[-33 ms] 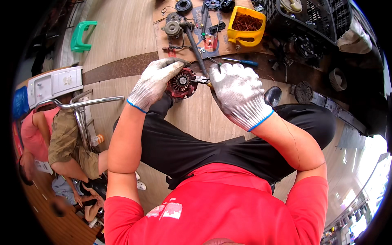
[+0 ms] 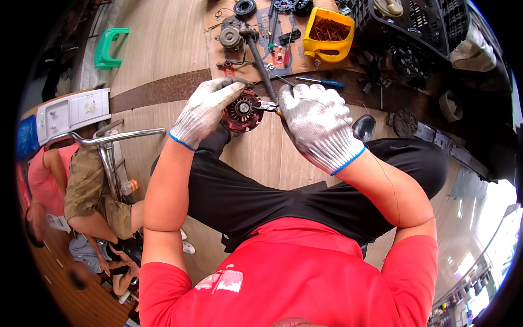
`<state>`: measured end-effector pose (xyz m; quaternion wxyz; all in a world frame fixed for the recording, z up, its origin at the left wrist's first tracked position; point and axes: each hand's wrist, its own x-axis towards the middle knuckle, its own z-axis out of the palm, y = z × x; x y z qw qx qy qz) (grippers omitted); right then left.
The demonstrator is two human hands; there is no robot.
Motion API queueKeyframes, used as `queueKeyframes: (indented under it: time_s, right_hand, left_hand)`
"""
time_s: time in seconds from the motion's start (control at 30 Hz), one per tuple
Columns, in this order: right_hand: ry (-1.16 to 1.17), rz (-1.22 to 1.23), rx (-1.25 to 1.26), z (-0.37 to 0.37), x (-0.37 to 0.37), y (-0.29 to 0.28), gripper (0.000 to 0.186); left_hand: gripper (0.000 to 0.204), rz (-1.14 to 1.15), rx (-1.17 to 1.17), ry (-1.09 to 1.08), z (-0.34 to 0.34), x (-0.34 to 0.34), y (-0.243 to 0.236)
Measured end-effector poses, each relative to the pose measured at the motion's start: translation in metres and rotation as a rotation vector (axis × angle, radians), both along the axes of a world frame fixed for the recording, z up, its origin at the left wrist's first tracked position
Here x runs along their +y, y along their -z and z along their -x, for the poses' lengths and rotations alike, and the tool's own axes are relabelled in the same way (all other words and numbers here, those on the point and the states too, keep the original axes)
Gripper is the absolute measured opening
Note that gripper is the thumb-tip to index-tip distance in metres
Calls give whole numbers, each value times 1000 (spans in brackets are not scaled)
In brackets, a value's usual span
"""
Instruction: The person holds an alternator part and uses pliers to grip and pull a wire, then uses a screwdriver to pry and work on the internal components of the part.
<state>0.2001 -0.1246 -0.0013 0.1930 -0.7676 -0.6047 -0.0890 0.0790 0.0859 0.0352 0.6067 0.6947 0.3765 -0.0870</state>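
Observation:
My left hand (image 2: 210, 103), in a white knit glove with a blue cuff edge, is closed on the upper left rim of a round motor rotor (image 2: 235, 121). Dark red windings ring its metal centre. My right hand (image 2: 316, 111), gloved the same way, is wrapped round a pair of pliers (image 2: 267, 106). Their jaws touch the rotor's right side; most of the handles are hidden in my palm. Just beyond, a long dark metal bar (image 2: 260, 65) slants down between my hands.
A yellow cut-open jug (image 2: 340, 49) holds copper-coloured scrap. Motor parts (image 2: 231, 39) lie on cardboard (image 2: 215, 52). A blue screwdriver (image 2: 321, 83) rests behind my right hand. Black crates (image 2: 414, 27) stand far right, a green stool (image 2: 103, 49) far left. Another person (image 2: 81, 180) is at left beside metal tubing (image 2: 125, 137).

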Motion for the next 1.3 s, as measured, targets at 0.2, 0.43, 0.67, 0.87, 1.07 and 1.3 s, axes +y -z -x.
queueKeyframes:
  time_s: [0.2,0.43,0.67,0.87,1.07,1.3]
  right_hand:
    - [32,47,-16,4,1,4,16]
    - [16,11,-17,5,1,1,11]
    - [57,40,-29,8,7,9,8]
    - [57,96,169,5,11,13,12]
    - [153,269,569,-19,12,66,29]
    - [598,860,1309,-91,-24,180,25]
  left_hand:
    - [37,-37,1,27,1,3,4]
    - [42,-69,-20,30,7,7,18]
    - [40,-7,0,-16,4,7,25]
    - [39,-112,20,61,4,9,19]
    - [45,-350,37,167,14,15,13]
    - [45,-314,2,209,14,15,5]
